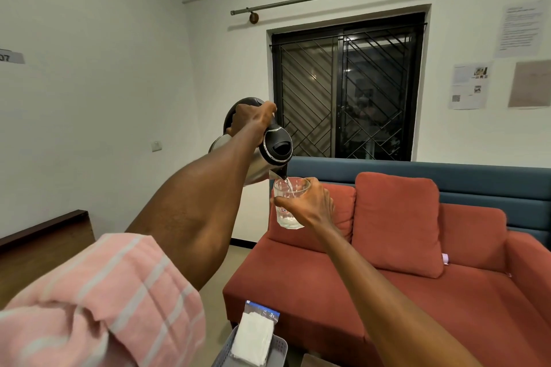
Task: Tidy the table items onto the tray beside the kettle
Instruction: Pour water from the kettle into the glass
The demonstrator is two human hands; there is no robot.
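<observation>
My left hand (pixel 252 118) grips the black handle of a steel electric kettle (pixel 275 147), held up and tilted spout-down. Water runs from its spout into a clear drinking glass (pixel 287 205) with a small red label. My right hand (pixel 313 202) wraps round the right side of that glass and holds it upright just under the spout, in the air in front of the sofa. A grey perforated tray (pixel 278 348) shows at the bottom edge, with a plastic bag of white contents (pixel 256 334) in it.
A red sofa (pixel 372 292) with red cushions fills the lower right, blue backrest behind. A dark wooden piece of furniture (pixel 41 241) stands at the left wall. A barred dark window (pixel 348 86) faces me. Papers hang on the right wall.
</observation>
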